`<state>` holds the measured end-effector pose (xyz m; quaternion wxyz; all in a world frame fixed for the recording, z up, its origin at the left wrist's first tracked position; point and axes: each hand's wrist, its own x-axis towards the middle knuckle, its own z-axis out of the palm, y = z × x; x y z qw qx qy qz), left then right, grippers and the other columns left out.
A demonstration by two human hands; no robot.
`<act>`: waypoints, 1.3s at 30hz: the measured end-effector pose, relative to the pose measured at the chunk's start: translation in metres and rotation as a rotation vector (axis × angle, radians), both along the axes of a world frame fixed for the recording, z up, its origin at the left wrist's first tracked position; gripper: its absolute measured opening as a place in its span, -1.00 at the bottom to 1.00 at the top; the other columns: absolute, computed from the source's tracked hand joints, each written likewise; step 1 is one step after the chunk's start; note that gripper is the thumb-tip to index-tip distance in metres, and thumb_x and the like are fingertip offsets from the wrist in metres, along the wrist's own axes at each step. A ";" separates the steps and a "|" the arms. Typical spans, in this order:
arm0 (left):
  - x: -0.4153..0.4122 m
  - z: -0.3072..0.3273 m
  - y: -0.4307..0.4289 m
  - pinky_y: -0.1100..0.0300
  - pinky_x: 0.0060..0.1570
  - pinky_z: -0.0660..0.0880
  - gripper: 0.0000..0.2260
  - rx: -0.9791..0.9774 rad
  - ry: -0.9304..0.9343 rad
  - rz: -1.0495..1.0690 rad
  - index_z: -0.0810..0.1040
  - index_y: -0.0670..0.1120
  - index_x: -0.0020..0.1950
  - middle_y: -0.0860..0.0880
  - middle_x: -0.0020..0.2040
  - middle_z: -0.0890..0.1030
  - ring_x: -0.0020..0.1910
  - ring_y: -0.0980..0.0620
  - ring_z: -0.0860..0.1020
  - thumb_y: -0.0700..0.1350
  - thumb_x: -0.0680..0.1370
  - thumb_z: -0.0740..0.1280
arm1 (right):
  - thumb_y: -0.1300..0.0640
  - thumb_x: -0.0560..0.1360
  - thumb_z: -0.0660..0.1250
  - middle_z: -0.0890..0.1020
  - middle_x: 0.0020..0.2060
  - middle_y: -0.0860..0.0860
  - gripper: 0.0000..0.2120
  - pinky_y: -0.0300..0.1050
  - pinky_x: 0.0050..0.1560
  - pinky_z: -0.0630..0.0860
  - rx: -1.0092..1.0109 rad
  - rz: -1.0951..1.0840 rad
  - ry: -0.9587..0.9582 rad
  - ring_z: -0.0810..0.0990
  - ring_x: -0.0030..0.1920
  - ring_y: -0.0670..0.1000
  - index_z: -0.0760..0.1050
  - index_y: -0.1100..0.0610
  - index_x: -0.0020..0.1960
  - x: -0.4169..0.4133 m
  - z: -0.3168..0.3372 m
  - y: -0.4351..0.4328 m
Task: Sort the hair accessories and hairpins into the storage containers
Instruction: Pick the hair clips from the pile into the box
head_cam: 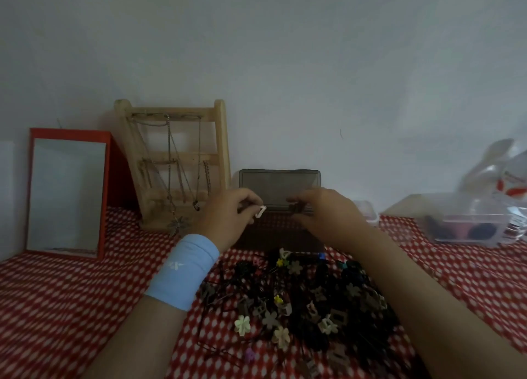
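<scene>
A dark storage box (279, 233) stands open at the table's middle, its smoky lid (279, 182) leaning back against the wall. My left hand (228, 219) hovers over the box's left side and pinches a small white clip (260, 211). My right hand (328, 213) hovers over the right side and pinches a small dark clip (293, 207). In front of the box lies a pile of hair clips and hairpins (299, 301): black, brown, cream, yellow and purple flower and claw shapes, with thin dark pins among them.
A red-framed mirror (67, 193) leans on the wall at left. Beside it stands a wooden jewellery rack (176, 162) hung with necklaces. Clear plastic containers (467, 224) and a plastic bag (502, 176) sit at right. A red-and-white patterned cloth (71, 299) covers the table.
</scene>
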<state>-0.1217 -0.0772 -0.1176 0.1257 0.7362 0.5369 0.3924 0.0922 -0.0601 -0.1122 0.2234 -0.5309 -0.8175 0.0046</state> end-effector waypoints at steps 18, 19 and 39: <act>0.009 -0.007 -0.026 0.44 -0.25 0.38 -0.85 -0.367 0.376 -0.273 0.66 0.06 0.06 0.21 -0.15 0.56 -0.21 0.29 0.51 -0.01 0.51 0.43 | 0.01 0.43 0.51 0.58 -0.12 -0.22 -0.73 -0.14 0.08 0.58 -0.383 0.239 -0.342 0.58 -0.07 -0.14 0.66 -0.09 0.12 -0.013 0.002 -0.019; 0.009 -0.009 -0.029 0.45 -0.26 0.37 -0.85 -0.358 0.381 -0.273 0.66 0.06 0.06 0.23 -0.18 0.54 -0.20 0.29 0.51 -0.01 0.51 0.43 | 0.04 0.45 0.49 0.60 -0.11 -0.23 -0.79 -0.17 0.08 0.57 -0.378 0.245 -0.309 0.59 -0.07 -0.15 0.67 -0.10 0.09 -0.013 0.002 -0.019; 0.032 -0.035 -0.016 0.17 0.15 0.42 -0.72 -0.193 0.557 -0.181 0.59 -0.03 0.28 -0.04 0.09 0.49 0.15 -0.03 0.50 -0.05 0.58 0.34 | 0.15 0.47 0.45 0.67 -0.14 -0.24 -0.84 -0.26 0.02 0.56 -0.245 0.207 -0.057 0.60 -0.11 -0.25 0.69 -0.11 -0.06 0.012 0.015 -0.012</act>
